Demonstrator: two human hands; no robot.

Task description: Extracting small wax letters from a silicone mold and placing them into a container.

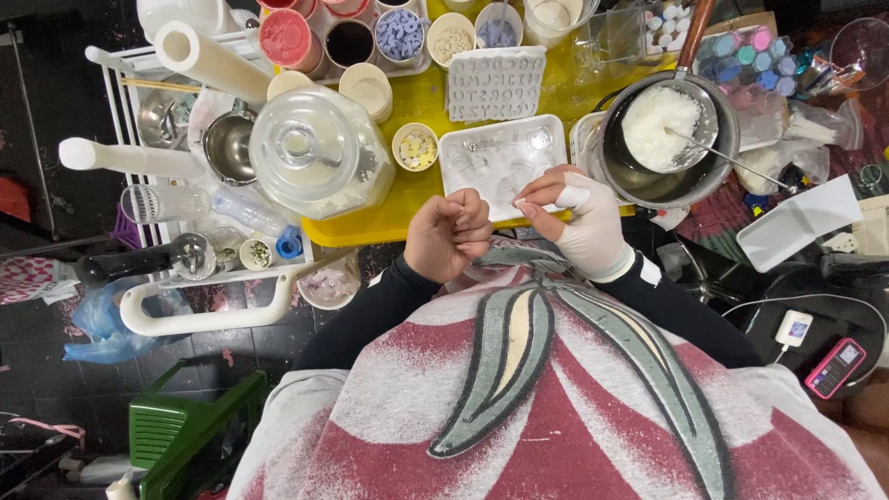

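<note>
Though gloved, right hand [582, 222] at tray [463, 148]

We see dark speckled floor [37, 370] | yellow tabletop [407, 208] | green plastic stool [185, 431] | white wire rack [116, 102]

the worktop [421, 102] is covered in bright yellow and crowded. on it lie a white tray mould [500, 162] near the front edge, a grey letter mould [495, 83] behind it, and a small round cup of pale bits [415, 146] to the left. a big clear glass lid [310, 148] sits at the left front corner. a metal pot of white flakes [669, 134] with a spoon stands at the right. along the back stand round tubs [370, 37] of pink, dark and lilac contents, with two stacked cream cups [368, 88] nearby.
</note>
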